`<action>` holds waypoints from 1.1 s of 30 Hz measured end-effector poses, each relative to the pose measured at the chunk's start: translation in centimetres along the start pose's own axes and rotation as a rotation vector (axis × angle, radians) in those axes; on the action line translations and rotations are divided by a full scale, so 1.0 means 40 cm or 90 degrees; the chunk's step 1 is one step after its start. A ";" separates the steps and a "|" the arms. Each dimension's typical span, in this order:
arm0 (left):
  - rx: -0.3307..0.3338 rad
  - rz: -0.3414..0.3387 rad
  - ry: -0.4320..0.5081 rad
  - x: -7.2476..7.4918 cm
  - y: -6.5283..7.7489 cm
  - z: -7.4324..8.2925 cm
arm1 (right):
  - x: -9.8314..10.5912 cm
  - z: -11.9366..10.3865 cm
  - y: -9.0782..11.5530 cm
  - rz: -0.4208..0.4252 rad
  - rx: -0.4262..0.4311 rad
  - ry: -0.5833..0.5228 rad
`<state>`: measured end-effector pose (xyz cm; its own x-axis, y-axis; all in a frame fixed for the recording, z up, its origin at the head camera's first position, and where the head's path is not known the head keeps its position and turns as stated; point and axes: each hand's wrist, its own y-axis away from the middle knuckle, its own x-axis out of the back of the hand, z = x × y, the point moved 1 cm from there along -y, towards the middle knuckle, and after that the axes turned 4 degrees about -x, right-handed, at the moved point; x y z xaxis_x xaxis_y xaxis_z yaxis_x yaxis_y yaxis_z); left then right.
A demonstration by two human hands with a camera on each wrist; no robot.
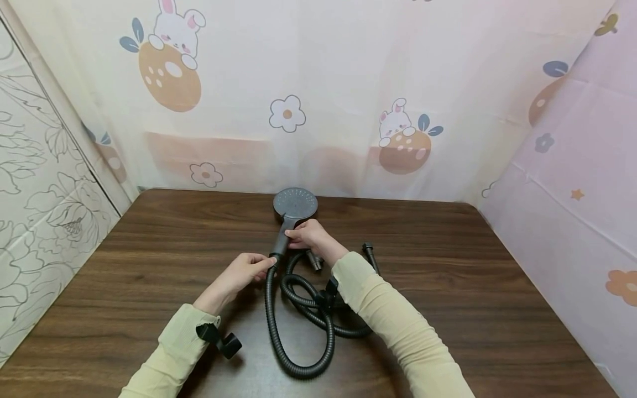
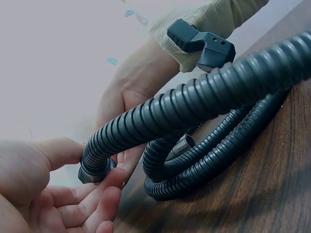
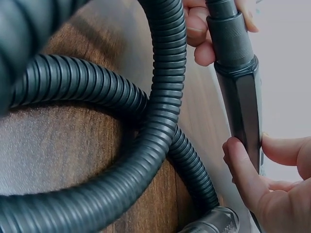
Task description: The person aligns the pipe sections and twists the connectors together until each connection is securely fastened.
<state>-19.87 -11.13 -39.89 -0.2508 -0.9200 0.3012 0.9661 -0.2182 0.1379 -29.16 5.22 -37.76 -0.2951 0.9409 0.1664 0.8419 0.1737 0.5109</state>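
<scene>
Fingers (image 3: 240,155) of the right hand (image 1: 314,239) pinch the handle (image 1: 281,239), parted only by its width, the shower head (image 1: 295,203) just beyond them; the left hand (image 1: 244,271) likewise pinches the collar (image 3: 233,42) of the hose (image 1: 270,298), we judge to steady both.

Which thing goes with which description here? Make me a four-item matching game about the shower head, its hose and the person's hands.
Things:
1. Left hand
2. Right hand
3. Hose
4. Spray face

Descriptions:
A. Pinches the handle partway along
B. Round and grey, at the shower head's far end
C. Grips where the ribbed tube meets the handle
D. Black, ribbed and looped

Right pairs: 1-C, 2-A, 3-D, 4-B.
</scene>
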 end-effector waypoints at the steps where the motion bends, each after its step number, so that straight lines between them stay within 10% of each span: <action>1: 0.002 0.000 -0.001 0.001 0.000 -0.001 | 0.000 0.000 0.000 0.000 -0.001 0.000; 23: -0.012 -0.001 0.005 0.011 -0.003 -0.009 | -0.007 0.015 -0.021 -0.011 -0.025 -0.041; 33: 0.045 0.040 0.027 0.004 -0.006 -0.014 | -0.005 0.006 -0.015 -0.030 -0.052 -0.073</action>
<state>-20.12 -11.38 -40.40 -0.1849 -0.9445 0.2715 0.9728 -0.1368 0.1868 -29.49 4.98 -38.30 -0.2759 0.9601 0.0463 0.7874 0.1981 0.5838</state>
